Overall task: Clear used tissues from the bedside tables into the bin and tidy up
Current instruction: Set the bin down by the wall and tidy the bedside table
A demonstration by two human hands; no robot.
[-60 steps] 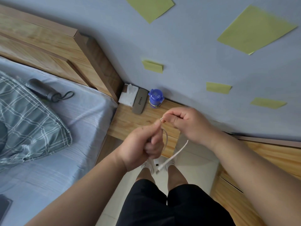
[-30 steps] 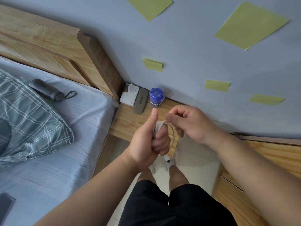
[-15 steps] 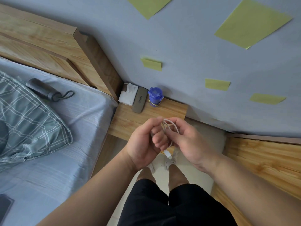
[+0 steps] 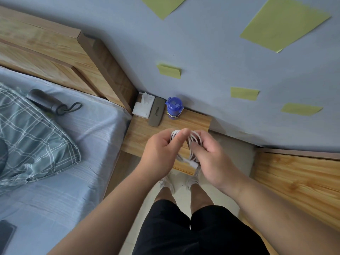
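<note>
A white cable is wound into small loops, and both hands hold it above the wooden bedside table. My left hand pinches the coil from the left with the thumb on top. My right hand grips the loops from the right, and the cable's plug end hangs below between the hands. At the table's back stand a white tissue pack, a grey case and a blue bottle. I see no loose tissue and no bin.
The bed with a plaid pillow lies to the left, with a folded dark umbrella near the headboard. A dark phone lies at the bed's lower left. A wooden cabinet stands at the right.
The hanging cable has been wound up into a coil. Both hands have come together over the table's front, with my right hand now closed around the loops.
</note>
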